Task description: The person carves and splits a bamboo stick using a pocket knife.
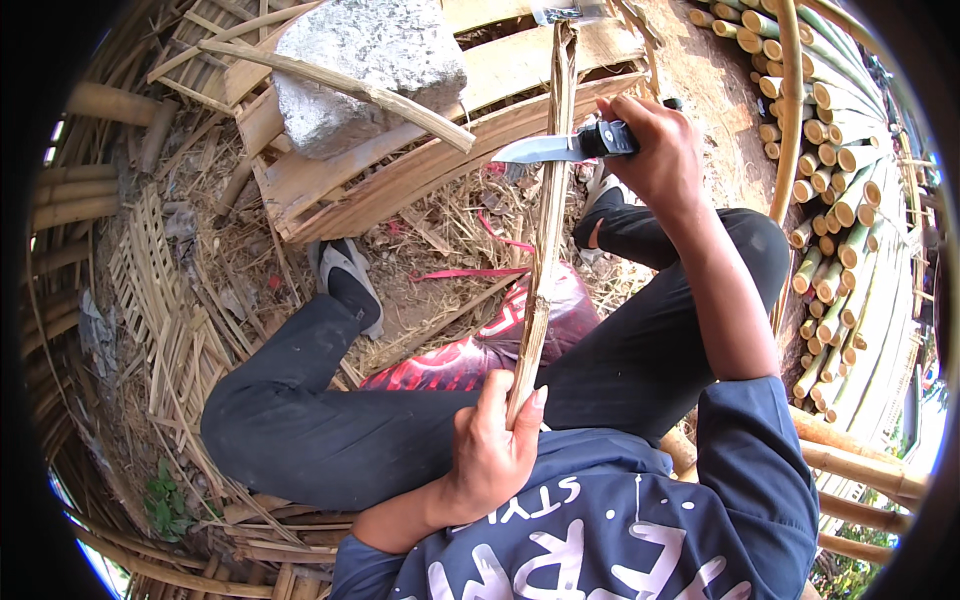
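My left hand (pixel 493 440) is closed around the near end of a long split stick (pixel 542 265), close to my chest. The stick looks like wood or bamboo and runs away from me, its far end over a wooden crate. In my right hand (pixel 655 145) is a knife (pixel 545 149) with a dark handle, fingers wrapped round it. Its shiny blade points left and lies across the upper part of the stick. Whether the edge bites into the stick I cannot tell.
The slatted wooden crate (pixel 350 185) bears a grey stone block (pixel 370 70) with another split strip (pixel 350 90) across it. A red printed sack (pixel 440 365) lies between my legs. Cut bamboo poles (pixel 835 190) are stacked at right. Woven bamboo (pixel 165 290) and shavings cover the ground at left.
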Available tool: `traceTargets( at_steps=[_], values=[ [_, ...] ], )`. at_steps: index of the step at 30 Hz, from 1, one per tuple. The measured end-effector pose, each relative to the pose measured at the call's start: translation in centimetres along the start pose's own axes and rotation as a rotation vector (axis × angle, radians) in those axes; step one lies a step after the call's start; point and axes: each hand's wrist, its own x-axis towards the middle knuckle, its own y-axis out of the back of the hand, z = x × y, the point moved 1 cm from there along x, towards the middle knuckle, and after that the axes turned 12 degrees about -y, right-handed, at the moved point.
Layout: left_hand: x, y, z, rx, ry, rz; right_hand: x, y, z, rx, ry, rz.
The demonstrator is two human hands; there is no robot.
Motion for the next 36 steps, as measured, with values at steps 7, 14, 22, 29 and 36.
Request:
traceTargets(
  at_steps=[7, 14, 22, 29, 36],
  values=[
    [-1.1, -0.2, 0.6, -0.016, -0.077, -0.015, 4.1, 1.6, 5.8, -0.353, -0.467, 0.119],
    [-0.8, 0.3, -0.1, -0.158, 0.048, -0.015, 2.6, 3.6, 9.0, 0.019, -0.612, 0.258],
    [-0.2, -0.1, -0.4, -0.431, 0.232, -0.05, 0.8, 1.9, 2.1, 0.125, -0.275, -0.016],
    [0.3, 0.6, -0.8, -0.77, 0.397, -0.054, -0.4, 1.7, 0.9, 0.086, -0.099, -0.27],
    [0.5, 0.4, -1.5, -0.791, 0.378, 0.007, -1.6, 1.2, -0.9, 0.128, -0.016, -0.383]
  ],
)
